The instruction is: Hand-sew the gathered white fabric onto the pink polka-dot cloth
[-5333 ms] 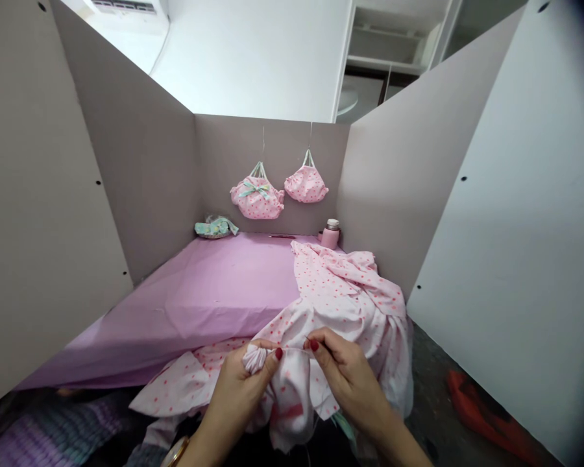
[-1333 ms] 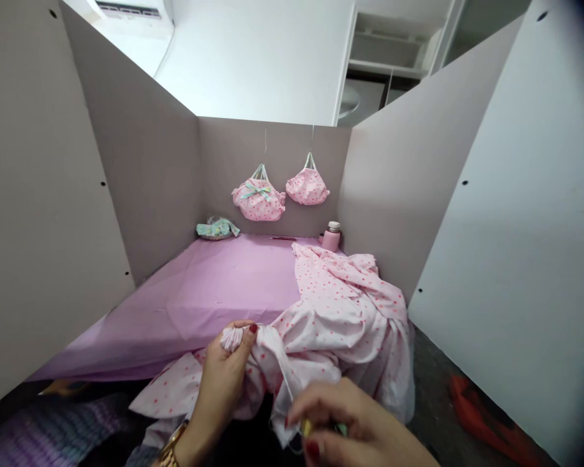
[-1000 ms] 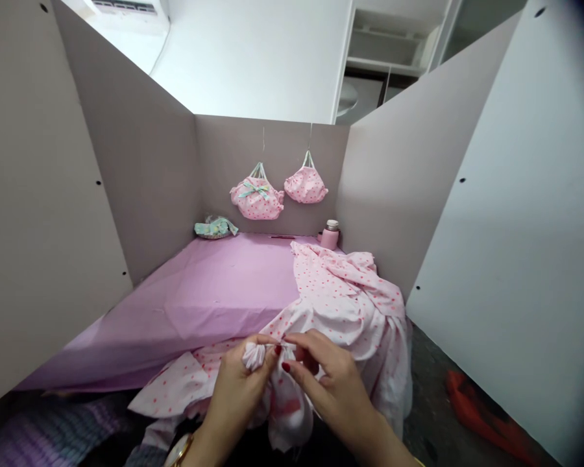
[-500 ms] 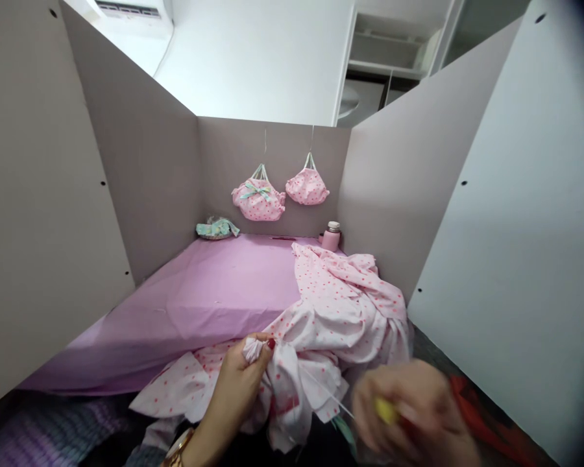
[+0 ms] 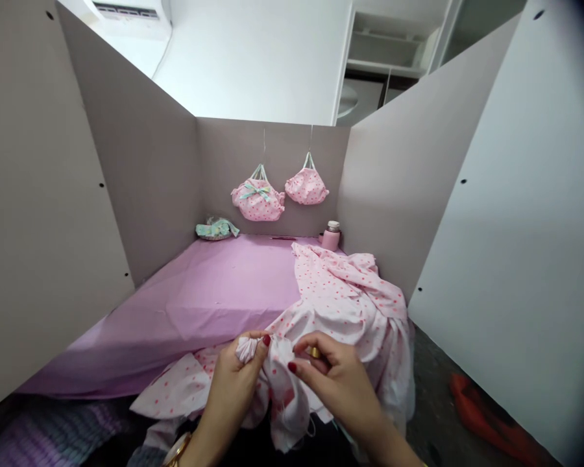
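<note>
Pink dotted fabric (image 5: 338, 311) spreads from the tabletop down to my lap, with its edge bunched into small pleats at my left hand. My left hand (image 5: 236, 373) is closed, pinching the gathered edge between thumb and fingers. Close by on the right, my right hand (image 5: 338, 376) is closed in a pinch beside the fabric's edge. Whatever its fingertips hold is too small to make out. A yellow-gold band (image 5: 315, 352) shows on one of its fingers. A loose loop of thread (image 5: 312, 426) hangs below the right hand.
A purple cloth (image 5: 238, 272) covers the table, between grey panels (image 5: 146, 155). Two dotted pouches (image 5: 259, 198) hang at the back. A pink bottle (image 5: 331, 237) stands back right; a basket with green cloth (image 5: 217, 229) sits back left. Something red (image 5: 491, 418) lies lower right.
My right hand has come in from the lower right, where it was blurred with a thread stretched taut to the fabric, and is now beside my left hand. My left hand has barely moved.
</note>
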A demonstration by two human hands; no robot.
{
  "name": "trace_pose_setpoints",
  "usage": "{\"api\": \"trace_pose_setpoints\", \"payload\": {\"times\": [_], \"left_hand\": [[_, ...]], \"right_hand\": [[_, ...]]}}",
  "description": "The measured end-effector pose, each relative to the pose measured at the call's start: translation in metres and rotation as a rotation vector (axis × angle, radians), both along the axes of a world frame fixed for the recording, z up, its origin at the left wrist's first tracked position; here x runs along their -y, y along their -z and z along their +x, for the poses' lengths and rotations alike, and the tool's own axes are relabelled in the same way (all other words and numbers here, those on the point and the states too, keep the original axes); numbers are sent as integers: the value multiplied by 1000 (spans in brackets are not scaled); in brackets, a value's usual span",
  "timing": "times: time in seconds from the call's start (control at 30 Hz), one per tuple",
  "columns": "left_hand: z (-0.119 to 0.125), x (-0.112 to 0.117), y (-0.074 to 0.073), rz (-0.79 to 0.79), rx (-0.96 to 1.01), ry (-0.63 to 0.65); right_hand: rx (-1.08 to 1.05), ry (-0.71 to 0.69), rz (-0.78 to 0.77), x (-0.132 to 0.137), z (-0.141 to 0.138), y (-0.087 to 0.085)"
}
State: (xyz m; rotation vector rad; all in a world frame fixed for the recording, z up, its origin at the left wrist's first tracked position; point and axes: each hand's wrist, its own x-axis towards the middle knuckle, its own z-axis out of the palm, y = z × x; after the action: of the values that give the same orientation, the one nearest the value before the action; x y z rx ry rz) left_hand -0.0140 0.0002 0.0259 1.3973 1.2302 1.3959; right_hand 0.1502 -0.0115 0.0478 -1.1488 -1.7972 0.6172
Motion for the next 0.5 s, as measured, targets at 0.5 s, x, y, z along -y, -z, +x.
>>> {"api": "trace_pose_setpoints", "payload": {"times": [0.5], "left_hand": [[1, -1, 2, 1, -7, -36]], "right_hand": [[404, -850, 493, 10, 41, 1]]}}
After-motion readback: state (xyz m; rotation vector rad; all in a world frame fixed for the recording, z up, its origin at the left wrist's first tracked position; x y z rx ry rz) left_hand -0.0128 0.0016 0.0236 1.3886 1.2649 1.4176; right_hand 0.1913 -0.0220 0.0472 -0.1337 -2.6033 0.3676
